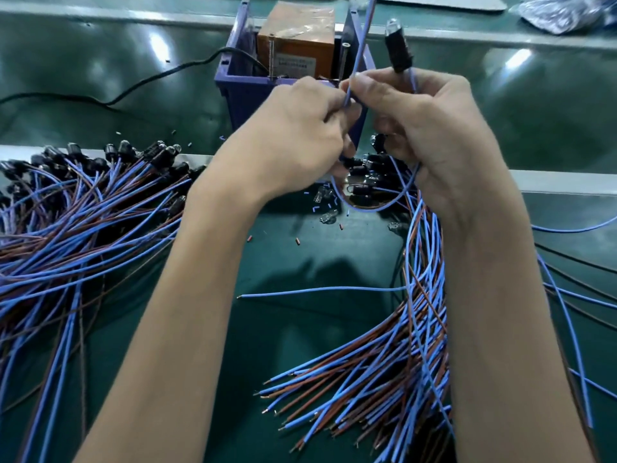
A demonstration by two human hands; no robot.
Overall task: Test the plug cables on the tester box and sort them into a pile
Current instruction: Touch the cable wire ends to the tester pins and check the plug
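Observation:
The tester box point(240, 85), a blue bin with an orange-brown block inside, stands at the top centre. In front of it my left hand point(300, 135) pinches a blue wire point(362, 38) that rises past the box. My right hand point(430, 128) grips a cable whose black plug point(397, 48) with a clear tip sticks up above my fingers; a blue loop point(374, 203) hangs below both hands. One big pile of blue and brown cables point(76, 222) lies on the left, and another bundle point(377, 372) lies under my right forearm.
A black power cord point(140, 85) runs left from the box across the green belt point(300, 329). Small clear bulbs point(329, 217) and wire scraps lie between the piles. A metal rail point(567, 182) crosses behind. A crumpled plastic bag point(564, 11) sits top right.

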